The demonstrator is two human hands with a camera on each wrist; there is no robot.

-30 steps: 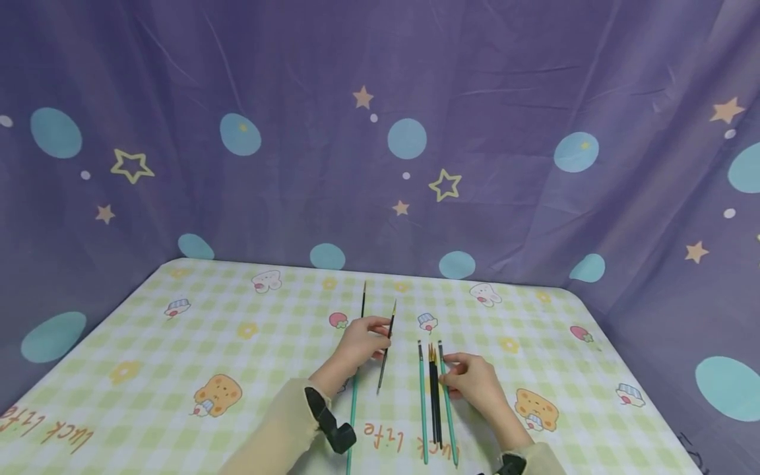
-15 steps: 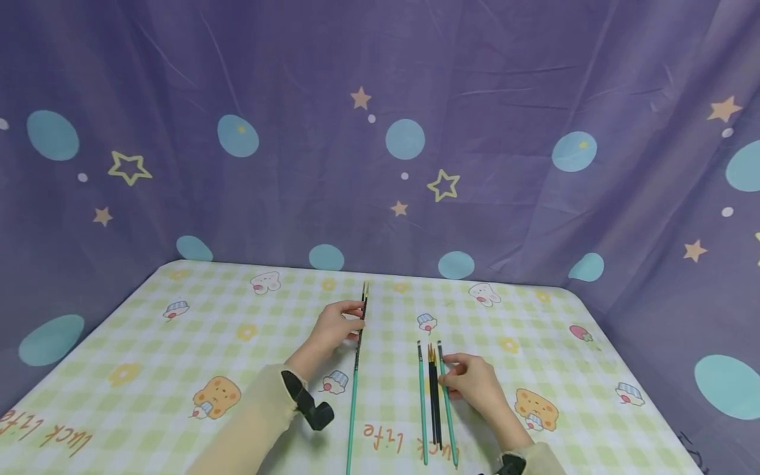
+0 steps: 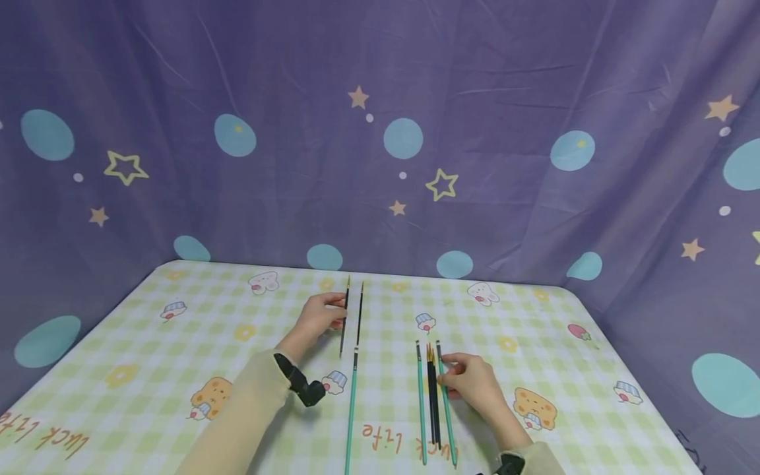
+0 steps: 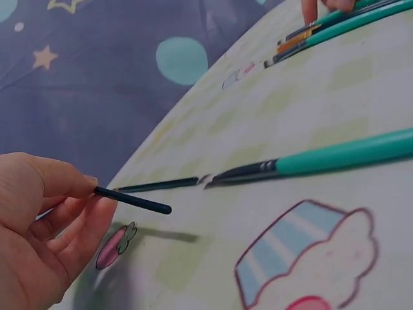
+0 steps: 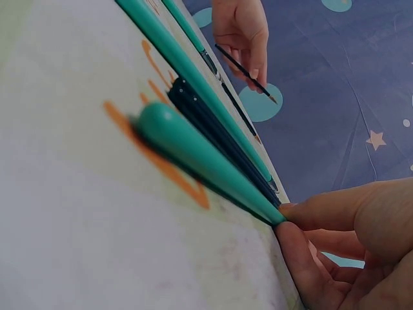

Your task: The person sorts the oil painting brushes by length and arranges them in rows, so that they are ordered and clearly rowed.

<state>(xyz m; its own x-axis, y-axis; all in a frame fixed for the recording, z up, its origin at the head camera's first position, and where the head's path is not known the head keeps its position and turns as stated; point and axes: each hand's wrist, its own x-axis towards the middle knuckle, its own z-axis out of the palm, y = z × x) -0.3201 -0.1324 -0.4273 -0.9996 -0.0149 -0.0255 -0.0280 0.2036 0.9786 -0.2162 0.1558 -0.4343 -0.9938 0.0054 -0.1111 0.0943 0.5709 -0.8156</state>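
Note:
My left hand [image 3: 317, 318] pinches a thin black paintbrush [image 3: 344, 333], bristles pointing away. In the left wrist view that brush's handle end [image 4: 139, 201] is raised off the cloth and casts a shadow. Just to its right lies another black paintbrush [image 3: 359, 315], in line with a teal paintbrush [image 3: 351, 415] whose flat tip meets its handle end. On the right, my right hand [image 3: 472, 381] pinches a teal paintbrush [image 3: 448, 422] between thumb and forefinger. Beside it lie several black paintbrushes [image 3: 434, 402] bunched together, then another teal paintbrush [image 3: 422, 409] on their left.
A green-checked tablecloth [image 3: 285, 369] with printed cakes, bears and lettering covers the table. Behind the table hangs a purple curtain [image 3: 309, 165] with stars and blue ovals. A strip of cloth lies between the two groups of brushes.
My left hand has carried its black paintbrush leftward, past the lying black brush to its left side. My right hand has kept its place on the teal brush.

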